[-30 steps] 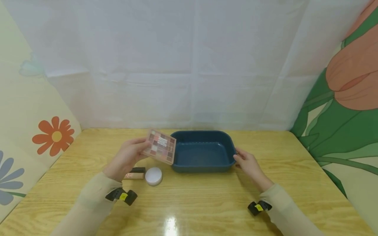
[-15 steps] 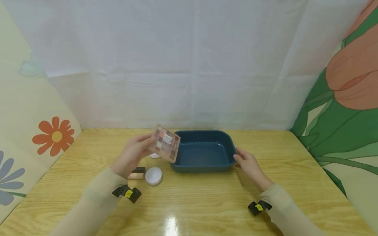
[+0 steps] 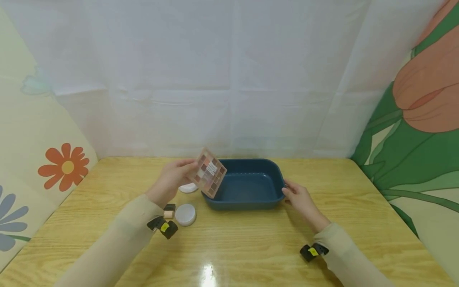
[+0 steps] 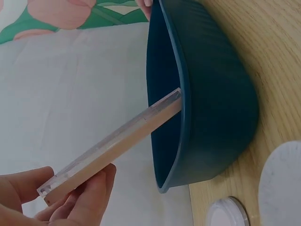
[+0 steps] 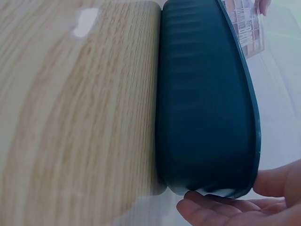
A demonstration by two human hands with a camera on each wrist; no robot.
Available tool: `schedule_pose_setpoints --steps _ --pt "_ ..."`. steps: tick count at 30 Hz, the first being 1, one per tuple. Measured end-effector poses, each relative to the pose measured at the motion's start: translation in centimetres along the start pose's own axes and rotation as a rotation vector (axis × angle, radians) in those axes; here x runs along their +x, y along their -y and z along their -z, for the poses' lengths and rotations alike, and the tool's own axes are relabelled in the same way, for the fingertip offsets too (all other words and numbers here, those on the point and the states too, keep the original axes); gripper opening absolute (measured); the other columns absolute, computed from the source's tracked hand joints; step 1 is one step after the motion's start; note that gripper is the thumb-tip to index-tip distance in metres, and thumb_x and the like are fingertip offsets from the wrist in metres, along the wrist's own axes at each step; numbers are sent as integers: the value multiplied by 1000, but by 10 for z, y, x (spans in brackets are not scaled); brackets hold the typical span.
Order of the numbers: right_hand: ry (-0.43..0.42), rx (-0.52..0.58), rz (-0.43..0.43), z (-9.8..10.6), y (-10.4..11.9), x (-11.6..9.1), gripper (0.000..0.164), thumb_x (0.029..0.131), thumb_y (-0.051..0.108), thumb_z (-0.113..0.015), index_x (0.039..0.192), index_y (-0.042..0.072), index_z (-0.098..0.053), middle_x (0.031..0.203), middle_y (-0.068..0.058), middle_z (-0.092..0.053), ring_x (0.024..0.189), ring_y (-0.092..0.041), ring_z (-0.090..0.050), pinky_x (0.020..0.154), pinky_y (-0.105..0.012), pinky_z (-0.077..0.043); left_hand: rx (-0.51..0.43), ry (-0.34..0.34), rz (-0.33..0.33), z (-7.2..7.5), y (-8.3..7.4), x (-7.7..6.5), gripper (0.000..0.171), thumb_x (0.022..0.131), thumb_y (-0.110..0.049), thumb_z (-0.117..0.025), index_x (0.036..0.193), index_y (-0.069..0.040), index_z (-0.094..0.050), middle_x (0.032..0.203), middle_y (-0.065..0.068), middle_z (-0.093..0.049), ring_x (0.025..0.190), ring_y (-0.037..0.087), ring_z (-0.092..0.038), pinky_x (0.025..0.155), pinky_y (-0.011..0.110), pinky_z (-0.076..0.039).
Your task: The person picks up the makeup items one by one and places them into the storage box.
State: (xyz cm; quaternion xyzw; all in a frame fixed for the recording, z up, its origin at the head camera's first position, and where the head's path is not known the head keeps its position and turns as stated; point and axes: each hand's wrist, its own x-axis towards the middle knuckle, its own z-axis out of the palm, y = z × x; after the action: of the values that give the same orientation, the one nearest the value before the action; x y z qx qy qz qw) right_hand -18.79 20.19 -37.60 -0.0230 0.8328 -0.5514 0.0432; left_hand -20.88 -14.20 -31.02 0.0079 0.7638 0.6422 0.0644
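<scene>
My left hand (image 3: 173,179) pinches an eyeshadow palette (image 3: 210,175) by its left edge, thumb on one face and fingers on the other. The palette is tilted, with its grid of brown and pink pans towards me. In the left wrist view its far end reaches just past the rim of a dark blue plastic basin (image 4: 211,108). On the basin's right end, my right hand (image 3: 301,201) grips the rim, the thumb at the rim and the fingers against the outer wall (image 5: 207,108).
Left of the basin, a white round lidded jar (image 3: 185,215) stands on the wooden table (image 3: 251,247). Beside it lies a small black and tan item (image 3: 169,214), partly behind the left wrist. Another white round thing (image 3: 188,188) sits further back. A white cloth (image 3: 229,79) hangs behind.
My left hand has carried the palette rightward, over the basin's left rim, and tilted it more steeply. The white round thing at the back has come into view. My right hand keeps its grip.
</scene>
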Motion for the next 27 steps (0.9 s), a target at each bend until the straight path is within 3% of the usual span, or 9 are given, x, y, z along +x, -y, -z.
schedule_pose_setpoints --steps 5,13,19,24,27 --pt "-3 12 -5 -1 1 0 48 103 1 -39 145 -17 -22 143 -38 -31 128 -47 -41 92 -47 -50 8 4 6 -6 1 5 38 101 -14 -52 134 6 -53 124 24 -59 103 24 -60 95 39 -50" --pt "-12 29 -23 -3 1 1 47 104 0 -38 145 -17 -22 143 -38 -31 129 -47 -40 94 -50 -48 63 51 -54 -15 3 7 36 99 -12 -54 129 7 -56 117 22 -63 95 22 -60 95 44 -48" --pt "-13 25 -23 -2 1 0 48 104 1 -38 145 -17 -22 143 -37 -32 129 -47 -40 94 -49 -49 68 85 -17 -23 2 13 34 99 -10 -53 128 7 -56 113 19 -64 93 21 -59 94 41 -47" --pt "2 20 -12 -1 -2 0 49 104 2 -38 145 -17 -21 143 -38 -31 130 -48 -39 95 -51 -48 130 87 -8 -28 0 16 32 100 -12 -53 125 6 -59 110 18 -65 94 23 -59 89 40 -48" --pt "11 13 -13 0 -4 -1 49 104 3 -38 145 -17 -20 144 -38 -30 130 -48 -37 96 -51 -47 164 92 1 -33 1 19 29 100 -12 -53 122 5 -61 105 15 -65 87 21 -58 84 37 -48"
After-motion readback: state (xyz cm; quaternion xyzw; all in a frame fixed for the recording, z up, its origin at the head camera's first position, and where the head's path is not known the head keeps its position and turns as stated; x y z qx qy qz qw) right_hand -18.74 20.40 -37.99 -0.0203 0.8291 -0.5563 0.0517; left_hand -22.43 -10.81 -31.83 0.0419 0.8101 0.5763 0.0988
